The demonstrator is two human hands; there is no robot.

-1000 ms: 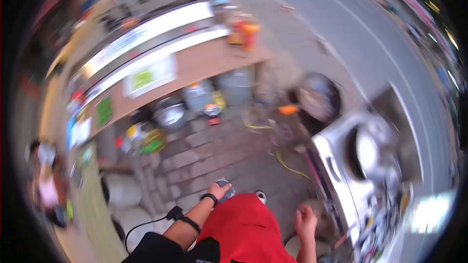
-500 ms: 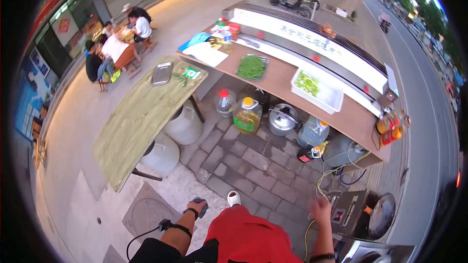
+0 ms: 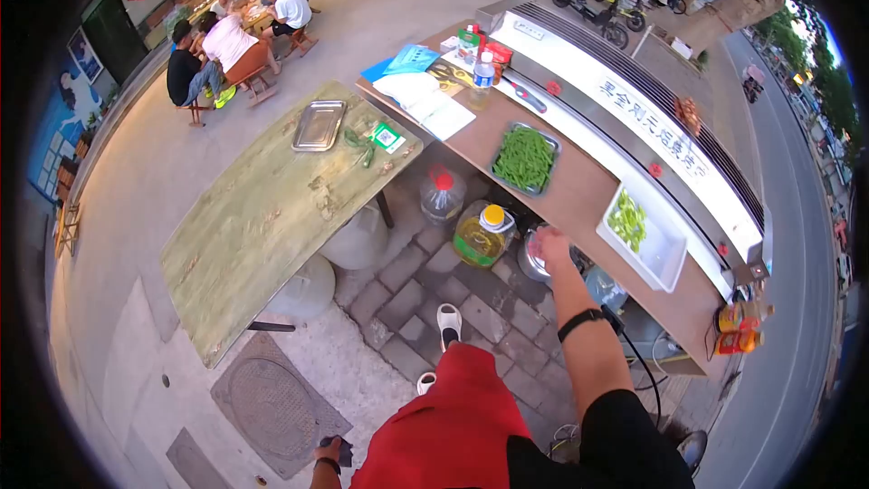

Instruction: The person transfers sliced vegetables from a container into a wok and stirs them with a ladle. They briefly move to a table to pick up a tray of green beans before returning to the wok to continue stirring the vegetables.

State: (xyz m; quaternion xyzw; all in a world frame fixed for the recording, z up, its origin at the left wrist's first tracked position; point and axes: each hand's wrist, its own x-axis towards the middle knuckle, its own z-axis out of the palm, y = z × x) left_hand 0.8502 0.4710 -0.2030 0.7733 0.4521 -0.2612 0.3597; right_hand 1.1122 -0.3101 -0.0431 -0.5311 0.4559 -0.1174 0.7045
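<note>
My right hand [image 3: 550,246] reaches forward beneath the edge of the brown counter [image 3: 579,177], over a metal pot [image 3: 532,264]; its fingers are blurred. My left hand [image 3: 335,453] hangs low by my left side, with something dark on it that I cannot make out. Close to my right hand stands an oil jug with a yellow cap [image 3: 482,240]. Above it on the counter lie a tray of green beans [image 3: 525,159] and a white bin [image 3: 665,249] with cut green vegetables [image 3: 628,220].
A worn table [image 3: 258,217] at the left holds a metal tray [image 3: 319,125] and a green card [image 3: 388,138]. White buckets [image 3: 303,285] stand under it. Bottles [image 3: 742,315] are at the counter's right end. Several people [image 3: 237,41] sit at the upper left.
My right hand has moved forward and left, from beside the metal stove to the pot under the counter. My left hand is lower. The view has shifted, and a second shoe shows.
</note>
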